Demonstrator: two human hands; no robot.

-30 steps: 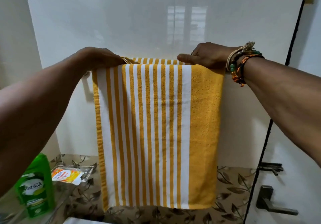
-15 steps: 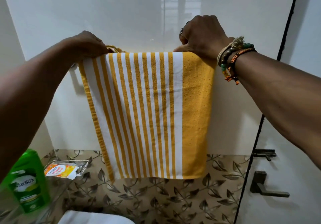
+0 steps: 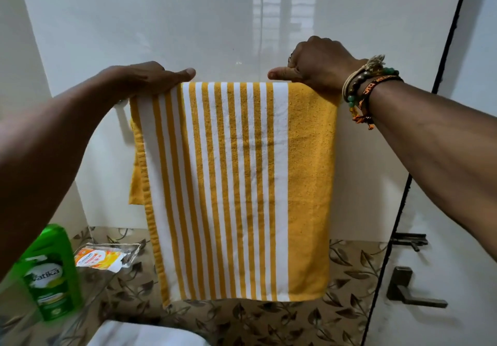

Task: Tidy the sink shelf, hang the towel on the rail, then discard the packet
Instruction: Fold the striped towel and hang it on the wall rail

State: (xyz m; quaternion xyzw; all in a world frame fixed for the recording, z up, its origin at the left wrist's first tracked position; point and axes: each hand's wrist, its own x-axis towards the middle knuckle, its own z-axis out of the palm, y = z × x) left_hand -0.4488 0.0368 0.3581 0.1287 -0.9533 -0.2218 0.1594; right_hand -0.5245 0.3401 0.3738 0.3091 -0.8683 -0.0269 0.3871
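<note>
A yellow and white striped towel (image 3: 236, 184) hangs folded over the wall rail, which it hides except for the end bracket (image 3: 120, 103) at the left. My left hand (image 3: 145, 79) grips the towel's top left corner, thumb lying along the fold. At the top right corner my right hand (image 3: 317, 66) holds it with fingers curled over the top and thumb pointing left. An orange and white packet (image 3: 98, 259) lies in a clear dish (image 3: 131, 258) on the glass shelf (image 3: 88, 294) at lower left.
A green Vatika bottle (image 3: 51, 273) stands on the shelf left of the packet. The white sink rim (image 3: 145, 335) shows at the bottom edge. A door with a dark lever handle (image 3: 414, 294) and a latch (image 3: 408, 239) is on the right.
My right hand has come down from a raised fist onto the towel's top edge, thumb stretched out. The left thumb now lies on the fold. A back layer of towel shows at the left.
</note>
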